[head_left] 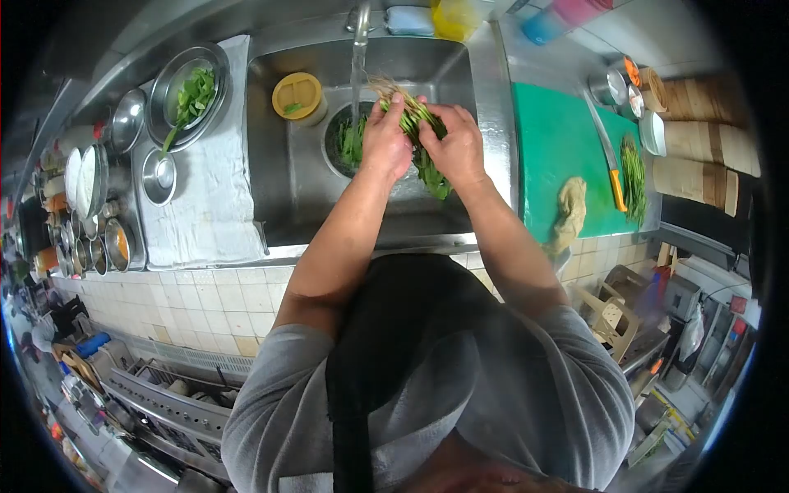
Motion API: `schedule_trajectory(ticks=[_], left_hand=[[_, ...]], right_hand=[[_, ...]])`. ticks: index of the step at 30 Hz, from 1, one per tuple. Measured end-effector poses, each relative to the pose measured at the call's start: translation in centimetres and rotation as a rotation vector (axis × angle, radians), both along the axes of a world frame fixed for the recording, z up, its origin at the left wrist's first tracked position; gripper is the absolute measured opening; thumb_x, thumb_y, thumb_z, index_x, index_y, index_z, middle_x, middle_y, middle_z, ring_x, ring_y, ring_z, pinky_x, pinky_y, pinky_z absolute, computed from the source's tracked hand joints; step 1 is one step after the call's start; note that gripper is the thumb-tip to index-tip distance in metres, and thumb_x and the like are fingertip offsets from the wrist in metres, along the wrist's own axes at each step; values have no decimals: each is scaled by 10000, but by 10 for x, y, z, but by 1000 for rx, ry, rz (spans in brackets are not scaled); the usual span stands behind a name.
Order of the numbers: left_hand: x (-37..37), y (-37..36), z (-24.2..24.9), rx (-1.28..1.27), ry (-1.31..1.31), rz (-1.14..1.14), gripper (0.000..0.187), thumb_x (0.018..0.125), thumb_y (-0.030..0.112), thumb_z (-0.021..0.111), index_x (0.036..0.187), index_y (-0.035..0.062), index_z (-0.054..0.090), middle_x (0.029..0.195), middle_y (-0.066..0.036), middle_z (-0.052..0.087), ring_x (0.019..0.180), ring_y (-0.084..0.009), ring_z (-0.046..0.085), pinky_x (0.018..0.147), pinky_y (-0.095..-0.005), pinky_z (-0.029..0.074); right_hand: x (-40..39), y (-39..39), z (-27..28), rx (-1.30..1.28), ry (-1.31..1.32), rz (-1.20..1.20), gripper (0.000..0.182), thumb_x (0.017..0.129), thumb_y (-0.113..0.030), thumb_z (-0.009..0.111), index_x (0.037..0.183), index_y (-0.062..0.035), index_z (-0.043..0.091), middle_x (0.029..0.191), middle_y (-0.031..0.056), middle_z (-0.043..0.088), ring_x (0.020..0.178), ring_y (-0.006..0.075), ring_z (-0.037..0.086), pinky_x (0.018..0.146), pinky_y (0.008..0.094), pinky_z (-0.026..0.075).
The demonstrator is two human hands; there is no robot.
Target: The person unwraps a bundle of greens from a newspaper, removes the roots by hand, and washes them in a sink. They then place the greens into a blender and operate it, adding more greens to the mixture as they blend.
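Over the metal sink point(283, 197), a bunch of leafy greens point(429, 168) is held between both hands, its thin stems and pale roots pointing up and left, its leaves hanging down and right. My left hand point(387, 141) is closed round the stem side. My right hand point(454, 146) grips the bunch from the right, fingers bent. Water runs from the faucet point(361, 25) just left of the bunch. Below, more greens point(352, 141) lie in a round strainer or bowl at the drain. A yellow-lidded container point(297, 97) stands in the sink's upper left.
Right of the sink, a green cutting board point(546, 135) holds a knife point(606, 152), a green bundle point(633, 177) and a crumpled cloth or glove point(569, 212). Left, metal bowls, one with leaves point(194, 99), stand on and beside a white cloth point(209, 205).
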State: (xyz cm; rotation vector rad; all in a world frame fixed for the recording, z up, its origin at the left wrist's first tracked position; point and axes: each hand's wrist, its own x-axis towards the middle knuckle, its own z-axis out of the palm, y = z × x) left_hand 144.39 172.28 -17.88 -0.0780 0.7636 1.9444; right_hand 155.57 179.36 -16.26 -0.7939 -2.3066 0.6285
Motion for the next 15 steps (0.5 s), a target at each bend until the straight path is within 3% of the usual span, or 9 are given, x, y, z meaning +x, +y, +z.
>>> schedule_trajectory(ticks=[5, 7, 13, 15], left_hand=[[-20, -8, -1, 16, 7, -133, 269, 1033, 166, 579, 1268, 55, 509, 1198, -123, 645, 1109, -232, 620, 980, -390, 483], [-23, -10, -14, 61, 132, -164, 296, 1018, 122, 584, 1296, 55, 508, 1198, -102, 645, 1111, -207, 613, 981, -369, 476], [-39, -13, -31, 75, 177, -153, 272, 988, 65, 600, 1258, 60, 569, 1174, -64, 658, 1095, -170, 605, 979, -339, 462], [-42, -12, -31, 67, 159, -124, 239, 987, 69, 605, 1226, 62, 593, 1150, -57, 667, 1081, -168, 610, 975, -337, 464]], right_hand=[[-13, 0, 2, -50, -59, 64, 305, 840, -200, 729, 1100, -42, 709, 967, 179, 710, 881, 377, 677, 806, 435, 546], [-20, 6, -3, -119, -62, 46, 309, 862, -208, 711, 1115, -31, 703, 959, 193, 721, 860, 387, 688, 788, 431, 552], [-29, 11, 0, -567, -52, -13, 294, 902, -230, 685, 1104, -16, 695, 915, 196, 729, 808, 324, 709, 762, 377, 542], [-32, 10, -5, -596, -10, -20, 292, 905, -233, 684, 1100, -16, 695, 912, 192, 729, 797, 296, 706, 759, 371, 539]])
